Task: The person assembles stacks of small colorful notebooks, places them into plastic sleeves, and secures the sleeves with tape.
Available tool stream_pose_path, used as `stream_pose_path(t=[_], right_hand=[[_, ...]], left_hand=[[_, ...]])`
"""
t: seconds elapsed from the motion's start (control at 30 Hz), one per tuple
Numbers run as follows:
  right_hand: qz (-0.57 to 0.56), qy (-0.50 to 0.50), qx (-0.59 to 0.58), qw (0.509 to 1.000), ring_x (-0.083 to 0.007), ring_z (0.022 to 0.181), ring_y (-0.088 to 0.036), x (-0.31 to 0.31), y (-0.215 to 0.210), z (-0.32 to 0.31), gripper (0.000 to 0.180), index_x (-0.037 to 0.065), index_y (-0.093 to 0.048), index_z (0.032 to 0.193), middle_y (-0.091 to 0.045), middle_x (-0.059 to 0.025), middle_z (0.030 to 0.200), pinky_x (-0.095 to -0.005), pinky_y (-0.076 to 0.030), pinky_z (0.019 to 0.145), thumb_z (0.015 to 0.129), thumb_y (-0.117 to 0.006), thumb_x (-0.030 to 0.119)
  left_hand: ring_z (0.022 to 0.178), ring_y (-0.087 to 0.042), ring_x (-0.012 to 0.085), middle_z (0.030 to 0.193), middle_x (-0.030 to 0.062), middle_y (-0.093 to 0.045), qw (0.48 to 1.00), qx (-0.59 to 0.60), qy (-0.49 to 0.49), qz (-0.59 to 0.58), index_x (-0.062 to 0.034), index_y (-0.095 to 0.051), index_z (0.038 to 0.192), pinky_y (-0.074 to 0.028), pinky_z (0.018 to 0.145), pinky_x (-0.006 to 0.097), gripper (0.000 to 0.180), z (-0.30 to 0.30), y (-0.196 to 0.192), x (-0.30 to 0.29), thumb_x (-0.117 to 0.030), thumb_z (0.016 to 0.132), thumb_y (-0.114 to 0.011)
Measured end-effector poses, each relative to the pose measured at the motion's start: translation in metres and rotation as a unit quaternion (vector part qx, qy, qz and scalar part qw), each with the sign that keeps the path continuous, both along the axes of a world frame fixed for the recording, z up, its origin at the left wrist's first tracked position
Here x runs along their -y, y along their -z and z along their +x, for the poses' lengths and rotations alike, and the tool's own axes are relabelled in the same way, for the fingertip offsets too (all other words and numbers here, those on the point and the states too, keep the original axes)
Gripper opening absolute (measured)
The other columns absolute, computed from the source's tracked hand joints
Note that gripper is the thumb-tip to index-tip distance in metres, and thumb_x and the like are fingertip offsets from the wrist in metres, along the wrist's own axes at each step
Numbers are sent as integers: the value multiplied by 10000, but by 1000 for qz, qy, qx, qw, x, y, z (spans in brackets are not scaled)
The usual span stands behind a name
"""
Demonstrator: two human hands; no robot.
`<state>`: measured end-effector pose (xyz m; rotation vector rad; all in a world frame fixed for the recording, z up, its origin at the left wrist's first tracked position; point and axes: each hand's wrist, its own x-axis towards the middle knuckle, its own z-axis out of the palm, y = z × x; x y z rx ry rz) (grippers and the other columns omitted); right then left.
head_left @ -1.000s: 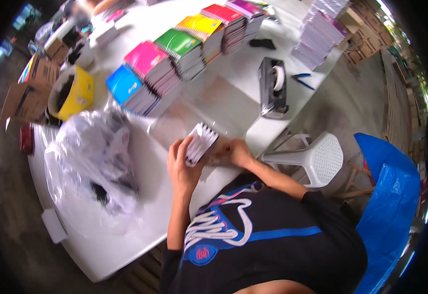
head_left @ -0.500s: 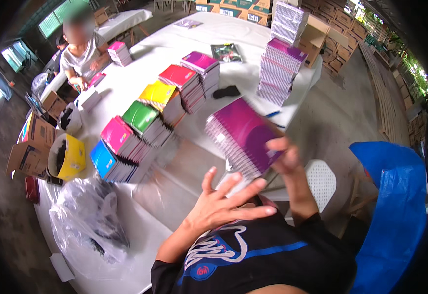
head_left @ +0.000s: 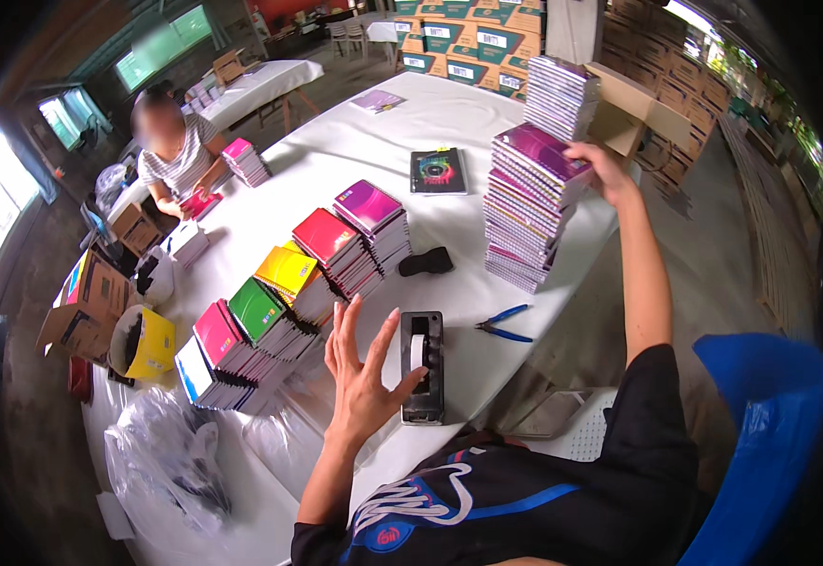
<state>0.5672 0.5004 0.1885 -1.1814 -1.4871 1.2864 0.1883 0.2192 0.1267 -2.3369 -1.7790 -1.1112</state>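
Since 0.5 s ago, the right hand (head_left: 607, 168) has carried the purple notebook (head_left: 543, 151) out to 1 o'clock, fingers clamped on it atop the tall stack (head_left: 524, 222). Left hand (head_left: 364, 373) hovers splayed, empty, by the tape dispenser (head_left: 422, 366). Set off-centre, the stack could topple.
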Motion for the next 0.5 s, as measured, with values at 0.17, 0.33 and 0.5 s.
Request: stream_pose_path(t=[0.17, 0.33, 0.5], right_hand=[[16, -22, -67, 997, -88, 920, -521, -13, 22, 9, 554, 49, -514, 1290, -602, -3, 1029, -223, -381, 807, 790, -602, 270], [188, 8, -13, 982, -216, 1316, -351, 13, 6, 11, 519, 25, -396, 1375, -402, -78, 1419, -397, -207, 1080, 930, -474, 280], [344, 283, -26, 895, -252, 1319, -343, 75, -35, 12, 465, 73, -466, 1338, -448, -64, 1378, -578, -146, 1058, 926, -437, 286]], left_hand=[[1385, -167, 385, 1495, 155, -194, 990, 29, -97, -97, -221, -454, 1350, -200, 1059, 505, 802, -34, 25, 18, -251, 636, -816], [1390, -152, 383, 1489, 140, -198, 958, 58, -246, -137, -240, -442, 1356, -213, 1054, 527, 810, -76, 66, 61, -263, 639, -817], [1337, -278, 385, 1437, 148, -291, 904, 134, -399, -76, -178, -439, 1353, -313, 1020, 502, 799, -123, 100, 119, -262, 653, -817]])
